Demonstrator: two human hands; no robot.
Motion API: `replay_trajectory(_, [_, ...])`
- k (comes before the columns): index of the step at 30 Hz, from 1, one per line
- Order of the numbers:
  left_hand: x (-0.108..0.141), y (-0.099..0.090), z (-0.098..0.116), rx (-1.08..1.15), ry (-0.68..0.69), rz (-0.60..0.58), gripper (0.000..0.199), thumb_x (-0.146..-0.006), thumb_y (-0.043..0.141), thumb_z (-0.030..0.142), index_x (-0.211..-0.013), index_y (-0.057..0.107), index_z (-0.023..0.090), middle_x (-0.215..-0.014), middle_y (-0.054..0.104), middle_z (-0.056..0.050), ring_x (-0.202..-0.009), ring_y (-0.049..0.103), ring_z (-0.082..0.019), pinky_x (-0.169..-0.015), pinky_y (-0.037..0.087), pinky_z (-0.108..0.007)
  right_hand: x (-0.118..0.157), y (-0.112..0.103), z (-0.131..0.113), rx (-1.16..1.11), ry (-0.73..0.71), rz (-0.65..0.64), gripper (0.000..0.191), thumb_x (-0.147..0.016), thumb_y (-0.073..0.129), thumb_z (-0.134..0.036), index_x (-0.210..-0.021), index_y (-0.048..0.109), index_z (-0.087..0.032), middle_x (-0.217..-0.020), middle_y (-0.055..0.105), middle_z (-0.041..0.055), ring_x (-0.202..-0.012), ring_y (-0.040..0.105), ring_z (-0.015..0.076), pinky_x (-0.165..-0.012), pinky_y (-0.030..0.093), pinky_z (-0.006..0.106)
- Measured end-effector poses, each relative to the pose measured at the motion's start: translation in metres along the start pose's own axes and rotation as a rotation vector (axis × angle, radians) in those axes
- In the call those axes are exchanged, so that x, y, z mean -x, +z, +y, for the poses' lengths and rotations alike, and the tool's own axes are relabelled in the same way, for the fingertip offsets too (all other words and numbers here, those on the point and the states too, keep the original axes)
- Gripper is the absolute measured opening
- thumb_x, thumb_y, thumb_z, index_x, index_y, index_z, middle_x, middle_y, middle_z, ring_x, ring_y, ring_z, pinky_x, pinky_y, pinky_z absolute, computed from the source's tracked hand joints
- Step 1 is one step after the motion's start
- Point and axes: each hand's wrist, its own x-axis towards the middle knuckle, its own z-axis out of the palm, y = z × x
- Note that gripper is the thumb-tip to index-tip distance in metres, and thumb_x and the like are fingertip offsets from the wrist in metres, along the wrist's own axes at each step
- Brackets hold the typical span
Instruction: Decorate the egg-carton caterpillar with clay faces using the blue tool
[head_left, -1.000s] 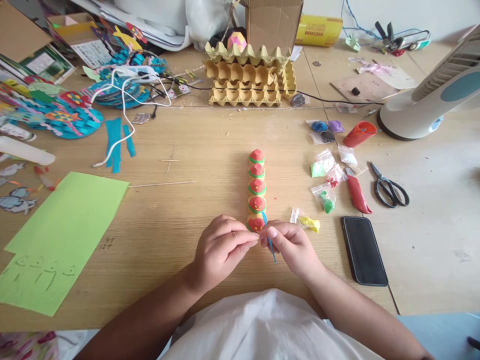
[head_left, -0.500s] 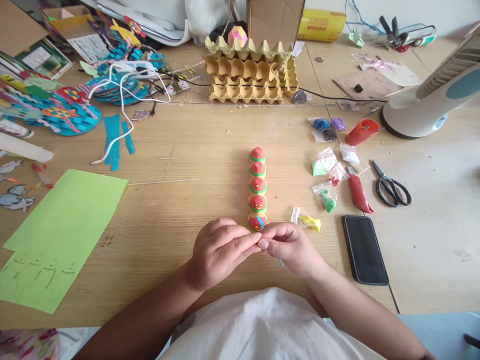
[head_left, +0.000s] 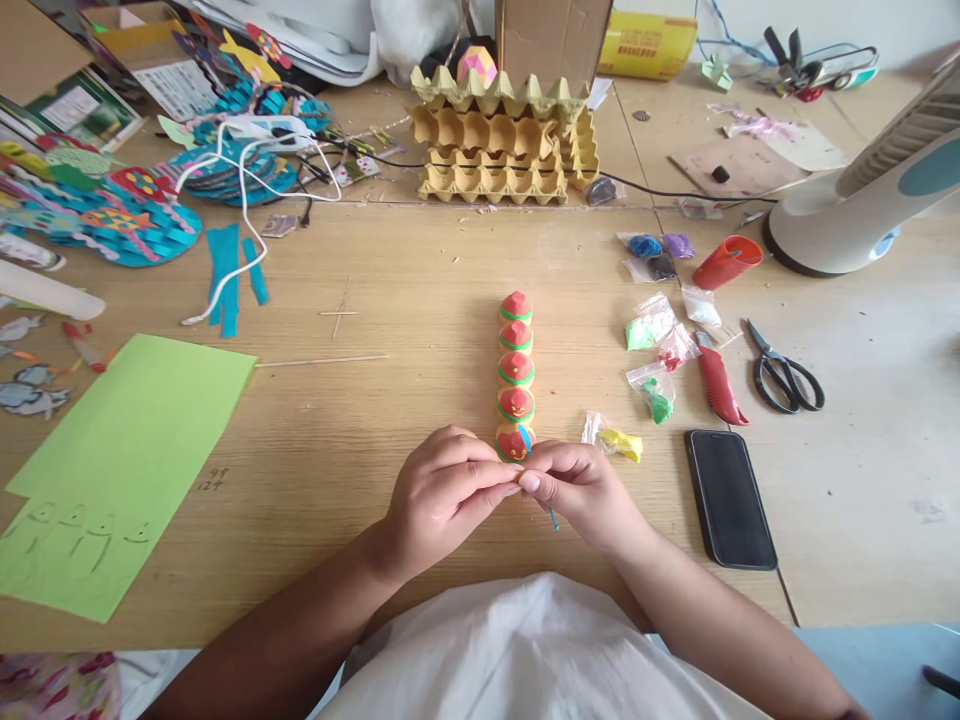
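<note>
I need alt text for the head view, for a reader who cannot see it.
A person's left hand and right hand sit close together at the near end of a row of five red-topped bumps, the right holding a thin blue item. Green paper lies left, small bags right.

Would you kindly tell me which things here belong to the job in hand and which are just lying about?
Job in hand: blue tool in the right hand, red-topped strip; probably the yellow clay bag.
Apparently just lying about: phone, scissors, fan, green paper.

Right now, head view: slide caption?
Right hand, holding a blue tool, meets left hand by the red-green bumpy strip.
</note>
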Motion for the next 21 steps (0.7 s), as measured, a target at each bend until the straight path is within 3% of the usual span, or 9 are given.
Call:
replay_trajectory(11, [0.001, -0.0002, -0.001, -0.004, -0.021, 0.003, 0.015, -0.086, 0.076, 0.009, -0.096, 0.07, 0.019, -0.083, 0.071, -0.002, -0.078, 0.062, -0.013, -0.072, 0.052, -0.028, 0.0007, -0.0005, 0.0022, -0.017, 0.008, -0.006, 0.026, -0.086, 0.078, -0.041, -0.075, 0.077, -0.017, -0.067, 0.065, 0.0013, -0.062, 0.054, 0.0117, -0.059, 0.045, 0.024])
replay_trajectory(17, [0.002, -0.0018, -0.0017, -0.114, 0.061, -0.014, 0.007, -0.089, 0.074, 0.017, -0.095, 0.07, 0.019, -0.084, 0.073, -0.001, -0.078, 0.062, -0.014, -0.075, 0.053, -0.028, 0.0014, -0.0001, 0.0012, -0.033, 0.034, -0.012, 0.027, -0.087, 0.077, -0.04, -0.074, 0.075, -0.017, -0.063, 0.061, -0.001, -0.057, 0.049, 0.0095, -0.058, 0.043, 0.024])
replay_trajectory(21, [0.0039, -0.0019, -0.0021, -0.171, 0.103, -0.004, 0.018, -0.088, 0.075, 0.02, -0.106, 0.07, 0.016, -0.088, 0.073, -0.004, -0.081, 0.063, -0.016, -0.077, 0.054, -0.03, 0.0004, -0.0001, 0.0017, -0.037, 0.025, 0.002, 0.028, -0.089, 0.075, -0.04, -0.072, 0.073, -0.017, -0.062, 0.06, -0.0016, -0.057, 0.048, 0.0095, -0.059, 0.043, 0.025])
